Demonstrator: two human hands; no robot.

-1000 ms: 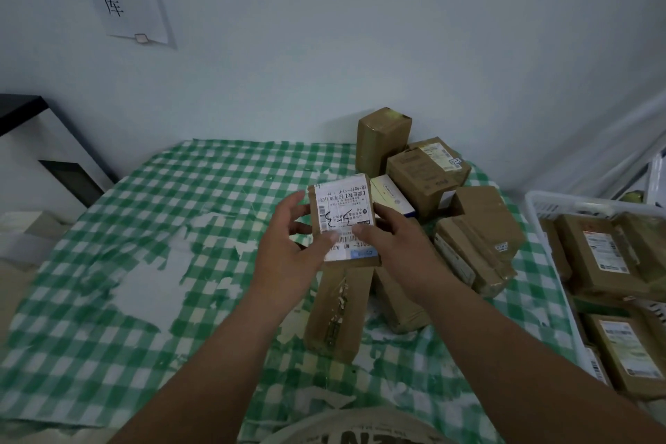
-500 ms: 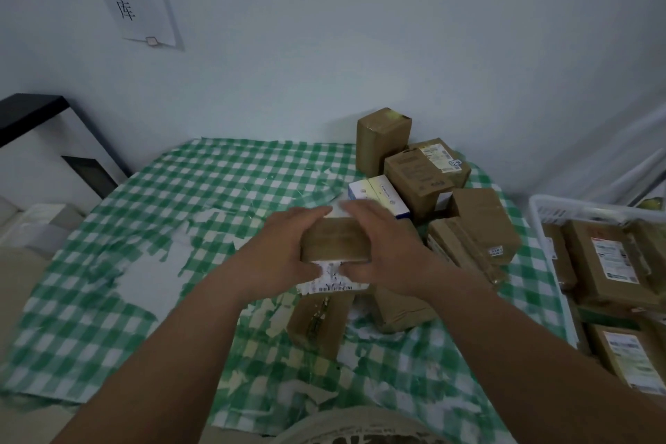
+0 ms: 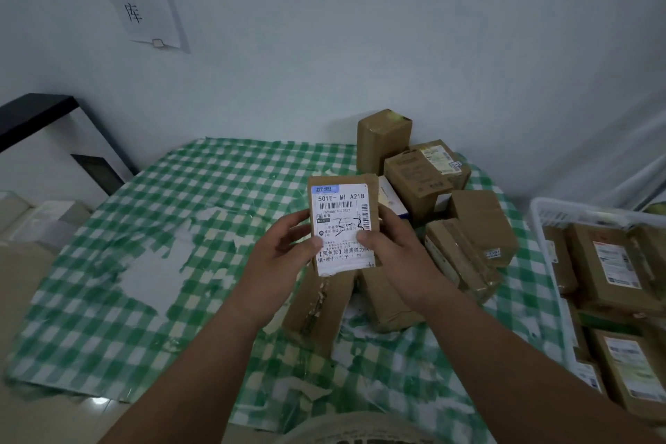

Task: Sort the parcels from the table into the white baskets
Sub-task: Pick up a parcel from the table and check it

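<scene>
Both our left hand (image 3: pixel 284 249) and right hand (image 3: pixel 391 249) grip the small parcel (image 3: pixel 342 223), just flipped label-up again, so we can read it and choose the white basket (image 3: pixel 544 213) off right.

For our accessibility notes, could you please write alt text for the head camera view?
Both hands, left hand and right hand, hold a small brown parcel label-up above a green checked table piled with parcels; a white basket of parcels sits right.
</scene>
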